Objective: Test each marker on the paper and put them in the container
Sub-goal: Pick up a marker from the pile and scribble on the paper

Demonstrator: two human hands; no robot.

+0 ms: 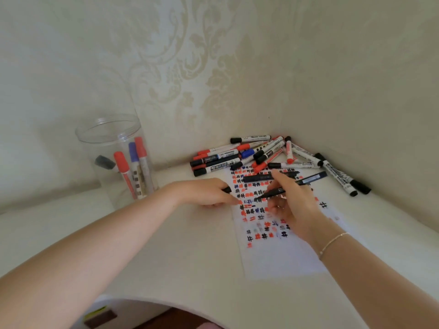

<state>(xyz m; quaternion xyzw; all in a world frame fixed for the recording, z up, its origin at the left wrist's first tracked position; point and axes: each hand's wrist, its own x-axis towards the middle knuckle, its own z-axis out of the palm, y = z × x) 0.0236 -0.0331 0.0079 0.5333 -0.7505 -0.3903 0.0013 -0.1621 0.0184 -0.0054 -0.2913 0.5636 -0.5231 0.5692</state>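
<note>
- A black marker (288, 186) is pinched in the right hand (291, 205), its tip touching the paper (285, 257)
- A black cap (226, 189) is gripped by the left hand (204, 192), which rests on the paper's edge
- Loose markers (261, 153) are heaped on the bench (190, 245) beyond the paper; four stand in the clear container (114, 157), far left
</note>
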